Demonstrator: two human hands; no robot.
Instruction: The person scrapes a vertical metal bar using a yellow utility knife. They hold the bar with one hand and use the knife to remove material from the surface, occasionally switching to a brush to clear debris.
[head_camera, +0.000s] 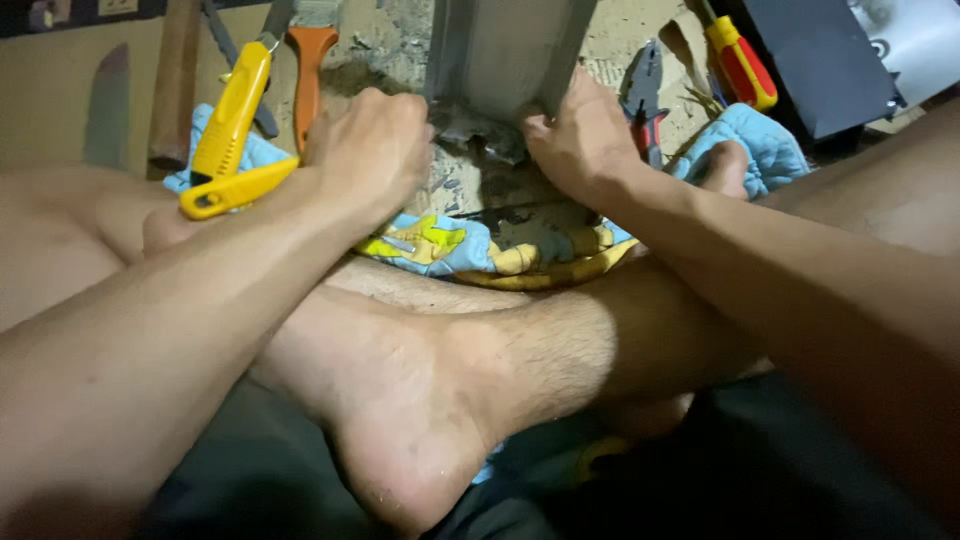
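Top centre of the head view: a grey metal post (505, 50) stands upright on a rough concrete floor (400, 40), bottom end ragged and dark. Both hands are at its base. Left hand (372, 150) is curled into a tight fist against the lower left edge of the post, fingers closed; what it grips there is hidden, can't tell. Right hand (580, 140) presses on the lower right corner of the post, fingers bent and tucked against the metal, thumb side toward the camera; closed on the post edge as far as shows.

Upper left: yellow-handled pliers (232, 135), handles spread, lying just beside the left wrist. Next to them an orange-handled tool (308, 75) points up the frame, and a wooden handle (175, 80) lies farther left.

Upper right: a red and yellow screwdriver (742, 65) lies near a dark box (810, 60). Dark pliers with red grips (645, 105) sit just right of the right hand.

Centre: a blue and yellow patterned cloth (470, 250) is spread under the post base and reaches out to both sides, blue quilted part showing at upper right.

Lower half: both forearms come in from the bottom corners, and the person's bare crossed legs and a foot (420, 420) fill the middle foreground, near the cloth.
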